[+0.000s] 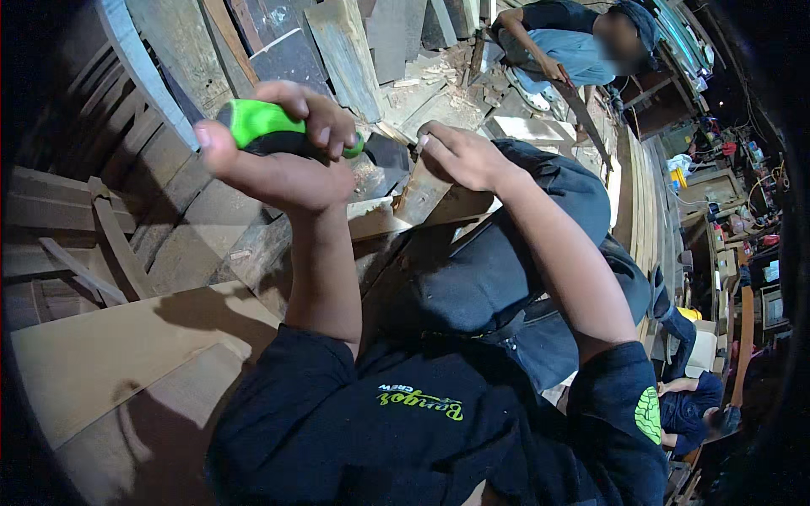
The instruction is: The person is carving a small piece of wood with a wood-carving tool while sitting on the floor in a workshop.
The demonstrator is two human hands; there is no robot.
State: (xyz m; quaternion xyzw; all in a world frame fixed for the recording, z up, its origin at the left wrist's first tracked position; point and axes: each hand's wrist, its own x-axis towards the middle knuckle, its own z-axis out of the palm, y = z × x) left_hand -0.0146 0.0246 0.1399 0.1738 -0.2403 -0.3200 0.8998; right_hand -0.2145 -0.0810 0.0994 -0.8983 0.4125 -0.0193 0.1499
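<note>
My left hand [287, 160] is wrapped round a green-and-black tool handle [257, 122], raised at upper left of centre; the tool's working end is hard to make out. My right hand [464, 160] grips the top of a short wooden piece [422, 194] to the right of my left hand, fingers bent over its edge. That piece rests against a longer wooden batten [375, 219] beside my bent legs [472, 287] in dark trousers.
A person [548, 42] crouches at upper right holding a saw [591, 131]. Another person [688, 413] sits at lower right. Wood offcuts [346, 51] lie ahead, wooden frames [59, 236] and a panel [101, 354] at left, long boards [641, 219] and clutter at right.
</note>
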